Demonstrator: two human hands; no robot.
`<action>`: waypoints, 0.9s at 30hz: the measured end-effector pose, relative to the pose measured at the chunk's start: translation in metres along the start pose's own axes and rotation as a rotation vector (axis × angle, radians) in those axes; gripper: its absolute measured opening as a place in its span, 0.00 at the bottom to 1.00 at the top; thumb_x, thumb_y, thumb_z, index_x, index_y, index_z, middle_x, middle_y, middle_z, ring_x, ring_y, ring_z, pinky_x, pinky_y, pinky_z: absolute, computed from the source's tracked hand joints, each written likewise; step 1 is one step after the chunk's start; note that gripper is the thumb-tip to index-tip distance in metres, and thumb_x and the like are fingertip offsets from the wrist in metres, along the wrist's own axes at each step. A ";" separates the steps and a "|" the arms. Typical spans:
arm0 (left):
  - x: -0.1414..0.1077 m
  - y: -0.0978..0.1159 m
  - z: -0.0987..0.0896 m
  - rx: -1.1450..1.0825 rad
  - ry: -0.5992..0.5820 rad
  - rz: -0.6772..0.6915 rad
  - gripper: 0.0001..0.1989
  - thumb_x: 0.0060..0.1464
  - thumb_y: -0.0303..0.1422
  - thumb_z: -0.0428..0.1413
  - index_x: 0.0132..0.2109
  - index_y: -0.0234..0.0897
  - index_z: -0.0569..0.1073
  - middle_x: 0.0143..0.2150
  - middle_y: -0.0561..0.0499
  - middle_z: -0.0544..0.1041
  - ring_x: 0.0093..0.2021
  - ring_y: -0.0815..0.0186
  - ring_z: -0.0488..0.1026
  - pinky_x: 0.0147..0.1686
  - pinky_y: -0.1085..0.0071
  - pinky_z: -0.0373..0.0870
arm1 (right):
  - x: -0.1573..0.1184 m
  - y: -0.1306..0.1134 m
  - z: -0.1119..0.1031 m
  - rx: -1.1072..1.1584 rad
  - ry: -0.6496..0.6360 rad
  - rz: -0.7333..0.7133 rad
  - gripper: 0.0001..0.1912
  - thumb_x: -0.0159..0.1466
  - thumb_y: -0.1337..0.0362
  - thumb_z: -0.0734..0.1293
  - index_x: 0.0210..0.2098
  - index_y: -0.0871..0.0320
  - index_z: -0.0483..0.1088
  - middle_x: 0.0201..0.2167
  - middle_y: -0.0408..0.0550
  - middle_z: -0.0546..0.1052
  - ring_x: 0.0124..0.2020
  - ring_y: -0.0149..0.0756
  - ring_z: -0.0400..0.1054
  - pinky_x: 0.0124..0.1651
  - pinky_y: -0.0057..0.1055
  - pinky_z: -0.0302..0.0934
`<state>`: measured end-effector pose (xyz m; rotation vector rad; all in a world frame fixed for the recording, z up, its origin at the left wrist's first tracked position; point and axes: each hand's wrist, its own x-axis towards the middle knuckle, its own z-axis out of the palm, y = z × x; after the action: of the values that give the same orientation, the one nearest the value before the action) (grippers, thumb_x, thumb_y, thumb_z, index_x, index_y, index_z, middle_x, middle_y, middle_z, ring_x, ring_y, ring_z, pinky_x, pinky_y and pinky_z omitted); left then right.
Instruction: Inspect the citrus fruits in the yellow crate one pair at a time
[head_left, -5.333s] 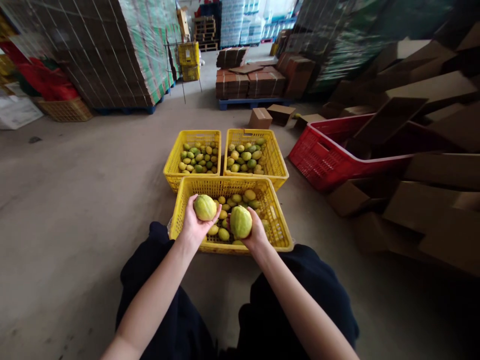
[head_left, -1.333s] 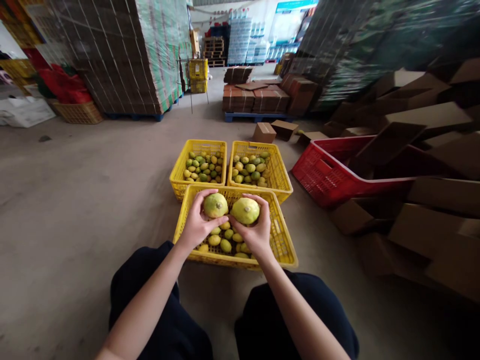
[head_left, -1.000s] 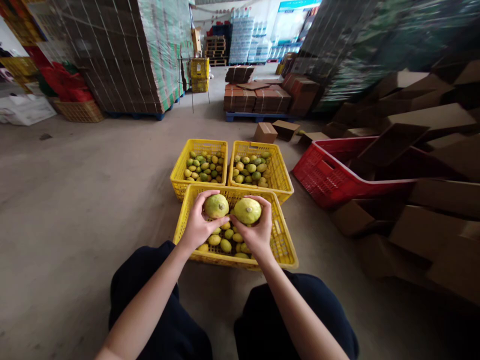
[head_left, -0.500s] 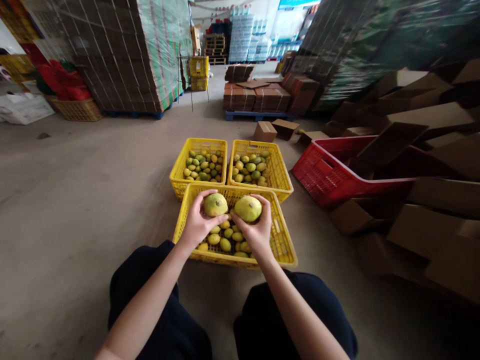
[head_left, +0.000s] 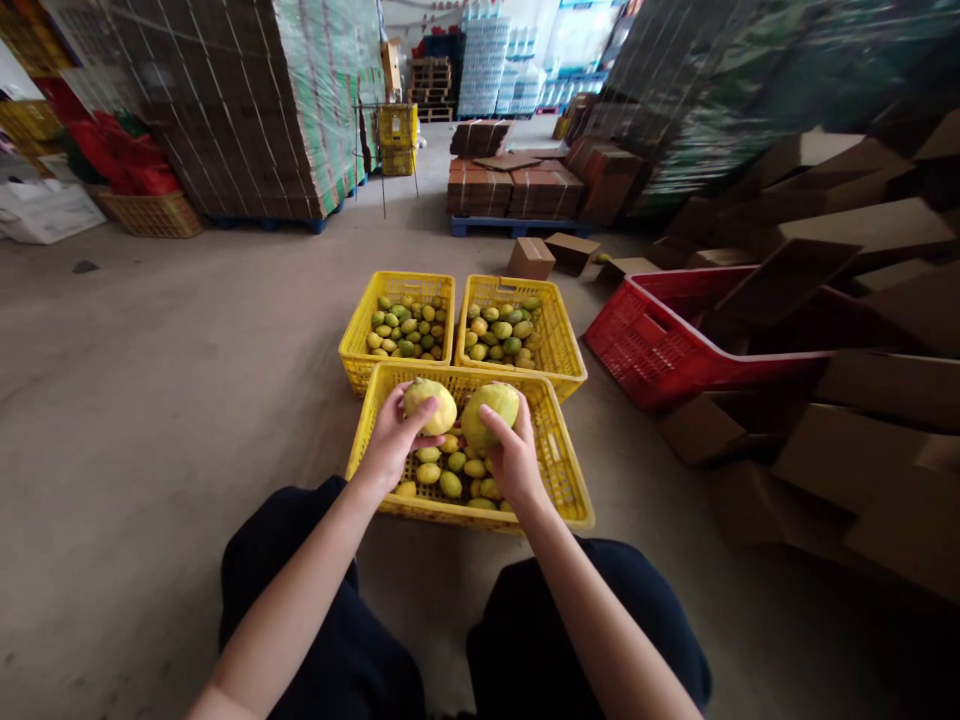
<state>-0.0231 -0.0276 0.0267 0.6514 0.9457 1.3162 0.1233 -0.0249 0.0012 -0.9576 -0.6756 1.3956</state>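
Note:
My left hand [head_left: 391, 440] is closed around a pale yellow lemon [head_left: 436, 402], its thumb across the near side. In my right hand [head_left: 517, 455] is a greener lemon [head_left: 480, 412], gripped with the thumb over its front. Both fruits are held side by side, a small gap apart, above the front yellow crate [head_left: 571, 480]. Several yellow-green lemons [head_left: 451, 484] lie inside that crate, some hidden behind my hands.
Beyond the front crate stand a left yellow crate [head_left: 358, 345] and a right yellow crate [head_left: 561, 340], both holding lemons. A red crate [head_left: 652, 350] with cardboard in it sits to the right, among loose cardboard boxes [head_left: 847, 455]. Flattened cartons [head_left: 480, 190] lie on a blue pallet [head_left: 517, 227].
Both lemons have been turned in my fingers, so their stem ends no longer face me. My thumbs have moved from beneath onto the fruits' near sides.

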 end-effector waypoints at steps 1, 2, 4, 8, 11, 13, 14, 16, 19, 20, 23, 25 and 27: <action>0.001 0.001 -0.001 -0.029 0.001 -0.052 0.20 0.44 0.40 0.65 0.42 0.34 0.73 0.35 0.48 0.76 0.28 0.66 0.76 0.21 0.78 0.73 | 0.001 0.000 0.001 0.047 -0.017 0.042 0.21 0.51 0.60 0.73 0.43 0.48 0.66 0.37 0.38 0.75 0.32 0.32 0.70 0.27 0.25 0.66; 0.003 0.002 -0.002 -0.061 0.002 -0.118 0.20 0.47 0.43 0.63 0.41 0.32 0.73 0.32 0.47 0.76 0.24 0.67 0.76 0.18 0.79 0.71 | 0.001 -0.001 0.002 0.074 -0.031 0.072 0.19 0.52 0.58 0.71 0.42 0.50 0.66 0.35 0.39 0.75 0.28 0.33 0.71 0.21 0.26 0.64; 0.007 0.006 -0.004 -0.133 0.006 -0.283 0.21 0.53 0.47 0.56 0.40 0.30 0.73 0.26 0.46 0.76 0.18 0.69 0.73 0.12 0.80 0.66 | 0.002 -0.003 0.003 0.122 -0.088 0.176 0.16 0.54 0.55 0.68 0.40 0.54 0.67 0.32 0.44 0.77 0.23 0.36 0.71 0.14 0.27 0.61; 0.012 0.011 -0.005 -0.277 -0.004 -0.583 0.25 0.60 0.47 0.46 0.41 0.27 0.73 0.22 0.46 0.75 0.13 0.72 0.68 0.08 0.83 0.61 | 0.001 -0.008 0.004 0.184 -0.172 0.378 0.16 0.56 0.56 0.64 0.39 0.61 0.70 0.27 0.51 0.78 0.18 0.39 0.71 0.15 0.31 0.64; 0.013 0.008 -0.003 -0.360 0.044 -0.660 0.23 0.60 0.47 0.46 0.39 0.29 0.72 0.22 0.47 0.74 0.13 0.75 0.66 0.10 0.85 0.63 | 0.000 -0.009 0.003 0.177 -0.174 0.404 0.17 0.57 0.55 0.63 0.38 0.62 0.71 0.23 0.51 0.77 0.16 0.38 0.70 0.14 0.31 0.64; 0.013 0.005 -0.001 -0.385 0.093 -0.660 0.21 0.60 0.46 0.48 0.39 0.30 0.71 0.23 0.48 0.73 0.13 0.76 0.66 0.11 0.85 0.64 | 0.001 -0.009 0.003 0.172 -0.153 0.374 0.19 0.57 0.55 0.63 0.44 0.59 0.69 0.23 0.48 0.77 0.14 0.38 0.69 0.13 0.30 0.62; 0.013 0.004 0.000 -0.391 0.107 -0.654 0.20 0.60 0.45 0.48 0.39 0.31 0.71 0.23 0.48 0.73 0.14 0.75 0.67 0.11 0.84 0.66 | 0.001 -0.009 0.003 0.169 -0.141 0.353 0.20 0.57 0.55 0.64 0.48 0.56 0.68 0.23 0.46 0.77 0.13 0.37 0.69 0.12 0.29 0.62; 0.013 0.001 0.001 -0.394 0.109 -0.638 0.18 0.61 0.43 0.48 0.43 0.31 0.71 0.26 0.48 0.74 0.16 0.74 0.69 0.14 0.83 0.68 | 0.002 -0.009 0.002 0.171 -0.120 0.332 0.22 0.57 0.57 0.64 0.52 0.52 0.65 0.24 0.43 0.78 0.13 0.37 0.69 0.12 0.29 0.62; 0.013 0.000 0.001 -0.399 0.087 -0.614 0.17 0.61 0.41 0.50 0.48 0.33 0.71 0.28 0.48 0.74 0.18 0.73 0.71 0.16 0.82 0.71 | 0.005 -0.011 0.000 0.204 -0.103 0.391 0.17 0.58 0.57 0.64 0.46 0.54 0.67 0.24 0.45 0.78 0.13 0.37 0.69 0.12 0.29 0.62; 0.014 -0.001 0.000 -0.403 0.087 -0.611 0.17 0.60 0.41 0.50 0.49 0.33 0.71 0.28 0.47 0.74 0.18 0.73 0.71 0.16 0.82 0.71 | 0.006 -0.011 -0.001 0.222 -0.108 0.416 0.15 0.58 0.56 0.64 0.42 0.56 0.69 0.23 0.46 0.78 0.13 0.36 0.69 0.12 0.28 0.62; 0.016 -0.002 -0.002 -0.430 0.068 -0.599 0.18 0.61 0.42 0.49 0.47 0.31 0.71 0.28 0.46 0.75 0.18 0.73 0.70 0.15 0.82 0.70 | 0.008 -0.011 -0.004 0.273 -0.134 0.453 0.12 0.59 0.55 0.64 0.34 0.59 0.70 0.22 0.49 0.77 0.13 0.34 0.68 0.12 0.26 0.61; 0.017 -0.003 -0.003 -0.434 0.027 -0.587 0.19 0.61 0.43 0.48 0.45 0.30 0.71 0.28 0.45 0.75 0.18 0.73 0.69 0.15 0.82 0.69 | 0.009 -0.011 -0.005 0.287 -0.136 0.457 0.12 0.59 0.56 0.64 0.32 0.59 0.70 0.20 0.48 0.76 0.13 0.33 0.67 0.12 0.25 0.61; 0.017 -0.004 -0.002 -0.426 -0.006 -0.582 0.18 0.61 0.42 0.48 0.42 0.29 0.72 0.28 0.44 0.75 0.18 0.73 0.69 0.16 0.83 0.68 | 0.009 -0.010 -0.005 0.288 -0.126 0.456 0.13 0.60 0.55 0.63 0.31 0.59 0.71 0.20 0.48 0.76 0.13 0.33 0.67 0.12 0.25 0.60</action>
<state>-0.0235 -0.0122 0.0191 0.0363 0.7379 0.9420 0.1336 -0.0162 0.0062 -0.8262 -0.3406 1.9093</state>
